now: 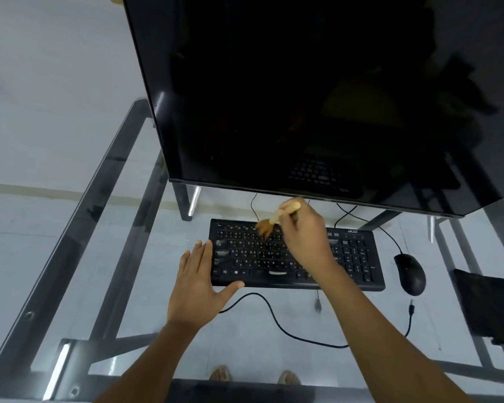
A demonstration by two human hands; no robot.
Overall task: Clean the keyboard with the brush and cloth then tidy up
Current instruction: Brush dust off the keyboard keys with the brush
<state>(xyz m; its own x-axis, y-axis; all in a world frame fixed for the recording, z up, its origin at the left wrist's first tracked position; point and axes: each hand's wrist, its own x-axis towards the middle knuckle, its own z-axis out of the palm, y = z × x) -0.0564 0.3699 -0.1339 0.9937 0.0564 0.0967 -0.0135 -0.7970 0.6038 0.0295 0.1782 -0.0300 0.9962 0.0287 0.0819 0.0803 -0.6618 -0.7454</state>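
Head view, read from the left: the left hand (pixel 198 282) lies flat and open on the glass desk (pixel 79 257), holding nothing, its fingertips and thumb touching the left end of the black keyboard (pixel 358 266) as if to steady it. The keyboard's long axis runs left to right, parallel to the desk's near edge. Over its upper middle, the right hand (pixel 306 231) is closed around the wooden handle of the brush (pixel 269 225), bristles pointing down-left onto the upper key rows. The unbrushed keys, by my judgement, lie along that long axis, so the next sweep likely runs sideways. Farther right sit a mouse (pixel 410 274) and a dark folded cloth (pixel 489 306), nearer the right hand.
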